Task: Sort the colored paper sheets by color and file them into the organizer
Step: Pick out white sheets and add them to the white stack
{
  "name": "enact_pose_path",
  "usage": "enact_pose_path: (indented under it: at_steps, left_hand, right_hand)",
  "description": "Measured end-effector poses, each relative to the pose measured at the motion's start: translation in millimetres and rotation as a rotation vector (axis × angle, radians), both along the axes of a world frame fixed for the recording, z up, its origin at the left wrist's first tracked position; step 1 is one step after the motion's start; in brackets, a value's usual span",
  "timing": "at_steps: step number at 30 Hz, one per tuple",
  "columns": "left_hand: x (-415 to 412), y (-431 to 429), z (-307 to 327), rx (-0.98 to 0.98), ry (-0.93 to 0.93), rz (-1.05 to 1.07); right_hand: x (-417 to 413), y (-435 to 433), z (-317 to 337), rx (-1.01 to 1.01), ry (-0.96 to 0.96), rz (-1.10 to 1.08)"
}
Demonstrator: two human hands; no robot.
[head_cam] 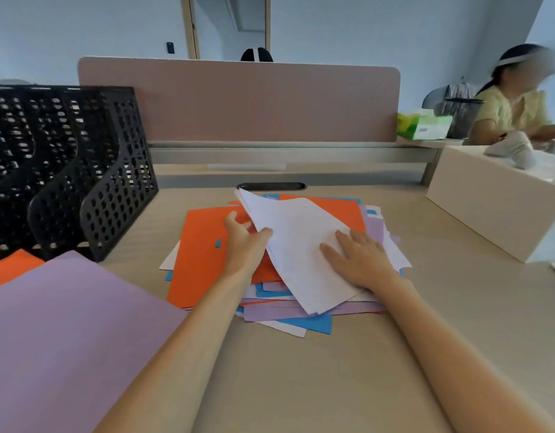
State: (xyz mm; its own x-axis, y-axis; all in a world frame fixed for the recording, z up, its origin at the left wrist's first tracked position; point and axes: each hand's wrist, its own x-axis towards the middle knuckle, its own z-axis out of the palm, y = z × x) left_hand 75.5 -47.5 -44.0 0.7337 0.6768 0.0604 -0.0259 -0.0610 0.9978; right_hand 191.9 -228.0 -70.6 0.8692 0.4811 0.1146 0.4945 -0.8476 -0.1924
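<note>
Pale wood surface (301, 385) fills most of my feed, backed by a pink divider panel (238, 101). At far left stands the black perforated organizer (67, 170); I cannot make out what its slots hold. Nearer, along the left edge, a big purple sheet (67, 339) lies flat over an orange sheet (14, 267), whose corner shows just beside the organizer's foot. Mid-surface sits the mixed pile (301, 320) of orange, blue, purple and white paper. On top of it a white sheet (298, 245) lies askew, its far corner lifted off the pile. The left grip (243, 245) pinches that sheet's left edge, thumb laid on top, fingers curled at the edge. The right grip (360, 260) is wide, fingers straight and spread, palm flat on the sheet's near right part. Both grips touch the same sheet, well apart from the organizer.
</note>
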Motion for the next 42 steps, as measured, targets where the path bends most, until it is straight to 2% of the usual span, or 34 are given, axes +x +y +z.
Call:
enact_pose_path:
  at_steps: [2,3,6,8,11,14,16,18,20,22,25,27,30,36,42]
  left_hand:
    - [1,-6,-1,-0.164,-0.055,-0.056]
    - [-1,-11,0,-0.154,-0.031,-0.097]
    - [-4,-17,-1,0.119,-0.019,-0.121]
    - [-8,-15,7,0.179,-0.145,-0.150]
    - [-14,-4,23,0.092,-0.266,-0.193]
    - [-17,4,27,0.050,-0.180,-0.191]
    - [-16,9,21,0.064,-0.045,-0.112]
    - [-15,13,14,0.114,0.032,-0.010]
    - [-15,14,11,0.236,-0.015,0.053]
    - [-19,9,18,0.303,-0.176,0.070]
    - [-24,2,36,0.268,-0.454,0.008]
    - [-27,-6,46,0.277,-0.510,-0.014]
    - [-27,-17,43,0.334,-0.455,-0.005]
    - [-18,-14,22,0.377,-0.251,0.039]
    - [-50,-12,54,0.396,-0.144,0.072]
  right_hand:
    - [-2,0,1,-0.003,0.016,0.005]
    - [-4,1,1,-0.003,0.028,0.004]
    - [-9,0,7,0.062,0.063,-0.012]
    - [-12,-4,15,0.239,0.101,-0.050]
    - [-14,-10,31,0.552,0.193,-0.073]
    - [-15,-12,41,0.904,0.377,-0.063]
    - [-16,-14,40,1.046,0.393,-0.037]
    - [-17,-16,38,1.056,0.290,0.001]
    - [-20,-15,40,1.046,0.178,0.009]
    - [-26,-11,46,1.081,0.091,-0.013]
    - [-35,-10,55,1.228,-0.029,0.010]
    - [-43,-8,59,1.317,-0.078,0.064]
    - [-53,-1,53,1.325,-0.051,0.107]
    - [-62,9,32,1.163,0.058,0.073]
    - [-84,15,56,1.199,0.120,0.080]
